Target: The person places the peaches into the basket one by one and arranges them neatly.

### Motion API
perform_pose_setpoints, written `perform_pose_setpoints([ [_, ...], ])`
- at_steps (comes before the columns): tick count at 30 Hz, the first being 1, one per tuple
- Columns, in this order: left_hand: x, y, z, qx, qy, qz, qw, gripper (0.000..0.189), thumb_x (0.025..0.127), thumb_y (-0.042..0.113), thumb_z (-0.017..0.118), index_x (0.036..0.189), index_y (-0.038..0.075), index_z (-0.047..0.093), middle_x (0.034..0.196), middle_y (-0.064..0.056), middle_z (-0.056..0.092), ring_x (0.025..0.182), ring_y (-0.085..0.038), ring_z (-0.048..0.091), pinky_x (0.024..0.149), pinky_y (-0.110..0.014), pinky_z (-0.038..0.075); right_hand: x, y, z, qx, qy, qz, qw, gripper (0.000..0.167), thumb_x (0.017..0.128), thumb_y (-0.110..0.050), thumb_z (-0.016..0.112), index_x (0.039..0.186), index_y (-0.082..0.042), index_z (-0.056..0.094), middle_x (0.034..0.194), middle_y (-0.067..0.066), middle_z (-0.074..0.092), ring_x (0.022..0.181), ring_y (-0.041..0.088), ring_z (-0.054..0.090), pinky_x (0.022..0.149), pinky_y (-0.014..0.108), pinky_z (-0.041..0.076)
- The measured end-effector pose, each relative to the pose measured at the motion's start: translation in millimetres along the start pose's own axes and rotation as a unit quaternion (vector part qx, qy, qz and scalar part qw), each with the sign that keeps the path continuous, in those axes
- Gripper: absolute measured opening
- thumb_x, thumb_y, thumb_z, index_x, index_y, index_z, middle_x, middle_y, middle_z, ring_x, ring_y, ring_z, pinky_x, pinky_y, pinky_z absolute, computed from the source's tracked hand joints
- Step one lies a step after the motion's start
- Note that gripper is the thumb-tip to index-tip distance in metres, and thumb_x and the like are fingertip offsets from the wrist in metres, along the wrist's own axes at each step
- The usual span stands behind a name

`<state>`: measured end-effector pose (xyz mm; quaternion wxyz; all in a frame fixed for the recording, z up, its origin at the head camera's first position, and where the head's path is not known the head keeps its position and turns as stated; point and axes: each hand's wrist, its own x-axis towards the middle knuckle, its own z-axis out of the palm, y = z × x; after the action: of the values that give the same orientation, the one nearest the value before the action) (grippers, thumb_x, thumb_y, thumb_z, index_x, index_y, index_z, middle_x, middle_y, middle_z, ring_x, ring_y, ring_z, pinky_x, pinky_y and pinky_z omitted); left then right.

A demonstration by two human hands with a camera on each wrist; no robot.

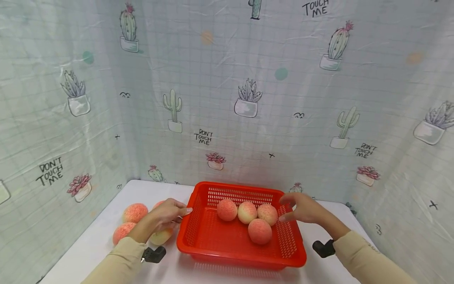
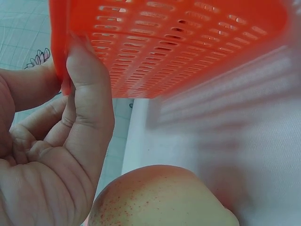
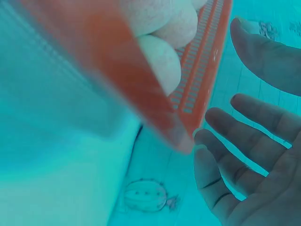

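Observation:
A red slotted plastic basket (image 1: 213, 240) sits in the middle of the head view, with several peaches (image 1: 260, 231) grouped toward its right side. My left hand (image 1: 166, 212) grips the basket's left rim; the left wrist view shows the thumb on one side of the rim (image 2: 59, 42) and curled fingers on the other. Below that hand lies a pale yellow and pink peach (image 2: 160, 197). At the right rim, my right hand (image 1: 303, 207) has its fingers spread. In the right wrist view, its fingers (image 3: 249, 136) are extended beside the basket edge, holding nothing.
More peaches (image 1: 136, 213) lie on the white table (image 1: 88, 252) left of the basket, around my left forearm. A curtain (image 1: 227, 79) printed with cacti hangs behind the table and along both sides. Black wrist devices (image 1: 154, 254) are worn at both sleeves.

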<state>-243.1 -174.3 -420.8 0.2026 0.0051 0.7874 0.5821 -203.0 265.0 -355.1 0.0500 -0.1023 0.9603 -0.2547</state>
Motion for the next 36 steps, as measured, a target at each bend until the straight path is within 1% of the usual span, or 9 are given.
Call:
perform_pose_setpoints([
  [3, -1.1, 0.2, 0.2, 0.0, -0.004, 0.002, 1.0, 0.032, 0.102, 0.021, 0.067, 0.12, -0.004, 0.074, 0.095, -0.011, 0.075, 0.078, -0.022, 0.068, 0.069, -0.033, 0.063, -8.3, 7, -5, 0.018, 0.006, 0.01, 0.9998, 0.066, 0.075, -0.026, 0.092, 0.132, -0.005, 0.068, 0.125, 0.015, 0.072, 0.108, 0.029, 0.066, 0.077, 0.046, 0.065],
  [10, -3.6, -1.5, -1.5, -0.012, -0.038, 0.023, 0.9989, 0.036, 0.103, 0.02, 0.065, 0.124, -0.009, 0.069, 0.094, -0.01, 0.075, 0.077, -0.019, 0.07, 0.071, -0.033, 0.064, -23.7, 29, -7, 0.031, 0.031, 0.047, 0.998, 0.075, 0.074, -0.03, 0.093, 0.138, -0.005, 0.064, 0.131, 0.018, 0.07, 0.11, 0.029, 0.067, 0.08, 0.046, 0.065],
  [12, -3.6, -2.1, -1.7, -0.014, -0.037, 0.023, 0.9989, 0.036, 0.103, 0.021, 0.065, 0.124, -0.009, 0.069, 0.094, -0.01, 0.075, 0.077, -0.019, 0.07, 0.072, -0.034, 0.065, -27.9, 34, -6, 0.039, 0.034, 0.059, 0.9969, 0.076, 0.074, -0.031, 0.093, 0.139, -0.005, 0.063, 0.132, 0.018, 0.07, 0.111, 0.029, 0.068, 0.081, 0.047, 0.065],
  [17, -3.1, -2.7, -2.0, -0.019, -0.029, 0.016, 0.9993, 0.037, 0.103, 0.02, 0.066, 0.125, -0.009, 0.069, 0.096, -0.012, 0.075, 0.079, -0.021, 0.071, 0.074, -0.037, 0.066, -37.8, 46, -4, 0.071, 0.029, 0.071, 0.9945, 0.075, 0.078, -0.032, 0.09, 0.142, -0.005, 0.061, 0.134, 0.019, 0.069, 0.114, 0.033, 0.068, 0.084, 0.049, 0.065],
  [24, -2.7, -2.5, -1.3, -0.022, -0.033, 0.02, 0.999, 0.037, 0.103, 0.02, 0.066, 0.124, -0.011, 0.068, 0.095, -0.011, 0.075, 0.078, -0.02, 0.07, 0.073, -0.036, 0.066, -49.6, 58, 3, 0.114, 0.029, 0.085, 0.9895, 0.072, 0.086, -0.031, 0.085, 0.145, -0.001, 0.056, 0.137, 0.024, 0.066, 0.115, 0.035, 0.069, 0.09, 0.053, 0.063],
  [28, -2.4, -3.6, -1.7, -0.02, -0.03, 0.019, 0.9992, 0.037, 0.103, 0.02, 0.066, 0.124, -0.01, 0.069, 0.094, -0.01, 0.075, 0.078, -0.02, 0.07, 0.073, -0.036, 0.065, -53.1, 63, 11, 0.16, 0.033, 0.106, 0.9808, 0.069, 0.09, -0.028, 0.081, 0.148, 0.0, 0.053, 0.138, 0.026, 0.066, 0.115, 0.034, 0.071, 0.095, 0.056, 0.06],
  [30, -2.1, -4.2, -2.0, -0.021, -0.026, 0.015, 0.9993, 0.037, 0.102, 0.02, 0.067, 0.124, -0.009, 0.07, 0.095, -0.01, 0.075, 0.078, -0.02, 0.07, 0.073, -0.035, 0.065, -53.8, 65, 17, 0.189, 0.037, 0.122, 0.9738, 0.068, 0.093, -0.026, 0.078, 0.149, 0.0, 0.052, 0.137, 0.025, 0.067, 0.115, 0.032, 0.071, 0.097, 0.056, 0.06],
  [34, -1.9, -4.3, -2.3, -0.02, -0.018, 0.007, 0.9996, 0.036, 0.102, 0.02, 0.067, 0.125, -0.008, 0.07, 0.096, -0.011, 0.075, 0.079, -0.021, 0.07, 0.072, -0.034, 0.064, -55.3, 66, 29, 0.252, 0.048, 0.143, 0.9559, 0.071, 0.096, -0.027, 0.075, 0.154, 0.001, 0.045, 0.135, 0.025, 0.068, 0.111, 0.03, 0.074, 0.097, 0.052, 0.061],
  [36, -1.9, -4.1, -2.2, -0.019, -0.014, 0.004, 0.9997, 0.036, 0.102, 0.021, 0.067, 0.125, -0.007, 0.07, 0.097, -0.011, 0.075, 0.079, -0.022, 0.071, 0.072, -0.034, 0.065, -56.1, 65, 34, 0.288, 0.059, 0.152, 0.9438, 0.073, 0.097, -0.027, 0.074, 0.156, 0.001, 0.041, 0.134, 0.025, 0.068, 0.109, 0.029, 0.075, 0.097, 0.051, 0.061],
])
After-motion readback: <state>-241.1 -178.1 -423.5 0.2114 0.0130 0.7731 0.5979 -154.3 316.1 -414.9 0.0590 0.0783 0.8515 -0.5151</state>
